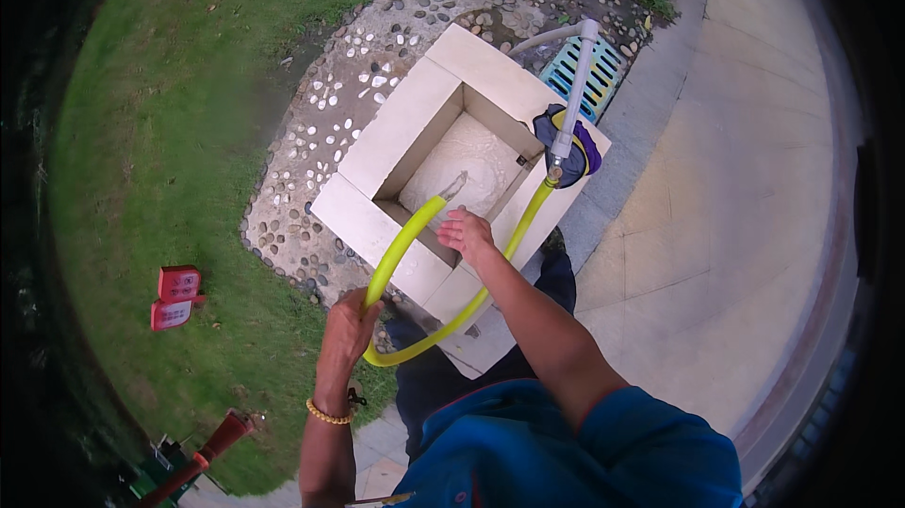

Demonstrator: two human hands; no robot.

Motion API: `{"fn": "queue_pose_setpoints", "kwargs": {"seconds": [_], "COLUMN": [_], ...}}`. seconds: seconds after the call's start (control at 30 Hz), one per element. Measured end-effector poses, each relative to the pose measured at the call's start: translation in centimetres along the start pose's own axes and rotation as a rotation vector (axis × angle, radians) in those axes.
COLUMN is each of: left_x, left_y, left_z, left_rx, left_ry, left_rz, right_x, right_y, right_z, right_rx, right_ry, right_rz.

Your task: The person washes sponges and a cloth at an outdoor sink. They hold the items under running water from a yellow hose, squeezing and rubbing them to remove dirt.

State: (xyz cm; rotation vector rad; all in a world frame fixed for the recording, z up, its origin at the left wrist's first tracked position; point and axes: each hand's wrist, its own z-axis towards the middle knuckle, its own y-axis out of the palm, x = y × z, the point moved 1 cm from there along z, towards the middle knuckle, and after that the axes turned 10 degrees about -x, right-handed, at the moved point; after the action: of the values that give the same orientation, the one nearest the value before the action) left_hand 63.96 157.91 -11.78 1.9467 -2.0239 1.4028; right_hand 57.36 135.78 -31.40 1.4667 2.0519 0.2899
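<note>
My left hand (351,323) grips a bright yellow-green hose (399,248) partway along its length. The hose's end points over the open basin of a pale square stone sink (368,157). Clear water (453,186) runs from that end into the basin, where the surface is rippled. Beside the hose mouth, my right hand (466,234) is held out over the basin's near corner with empty fingers. The hose loops below both hands and rises to a metal tap (555,172) on the sink's right side. A grey pipe (581,87) leads down to that tap.
Dark and purple cloth (587,147) is bunched around the pipe on the rim. Behind lies a blue slotted drain grate (590,70). Pebbled paving (332,112) borders the grass (177,119); a red sign (177,296) stands there. Right is a paved walkway (679,246).
</note>
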Motion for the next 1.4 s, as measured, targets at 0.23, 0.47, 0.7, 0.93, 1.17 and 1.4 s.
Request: {"fn": "queue_pose_setpoints", "kwargs": {"seconds": [0.23, 0.47, 0.7, 0.93, 1.17, 1.4], "left_x": [4.7, 1.3, -8.3, -11.5, -13.7, -18.2], "left_y": [-4.6, -8.4, -7.4, -3.5, -6.3, -7.6], "left_z": [-2.9, 2.3, 13.2, 21.2, 26.8, 33.2], "left_rx": [0.088, 0.126, 0.11, 0.133, 0.372, 0.463], "left_ry": [0.053, 0.107, 0.121, 0.118, 0.062, -0.205], "left_rz": [0.107, 0.224, 0.314, 0.563, 0.42, 0.328], "right_x": [-9.7, -10.8, -8.3, -6.5, -5.4, -5.2], "right_y": [6.0, 8.2, 1.5, -5.0, -6.6, -6.9], "right_z": [6.4, 8.0, 6.4, 4.3, 3.3, 3.7], "right_rx": [-0.298, 0.138, 0.104, 0.194, 0.166, 0.068], "right_ry": [-0.248, -0.273, -0.188, -0.132, -0.111, -0.12], "right_rz": [-0.062, -0.562, -0.626, -0.55, -0.589, -0.617]}}
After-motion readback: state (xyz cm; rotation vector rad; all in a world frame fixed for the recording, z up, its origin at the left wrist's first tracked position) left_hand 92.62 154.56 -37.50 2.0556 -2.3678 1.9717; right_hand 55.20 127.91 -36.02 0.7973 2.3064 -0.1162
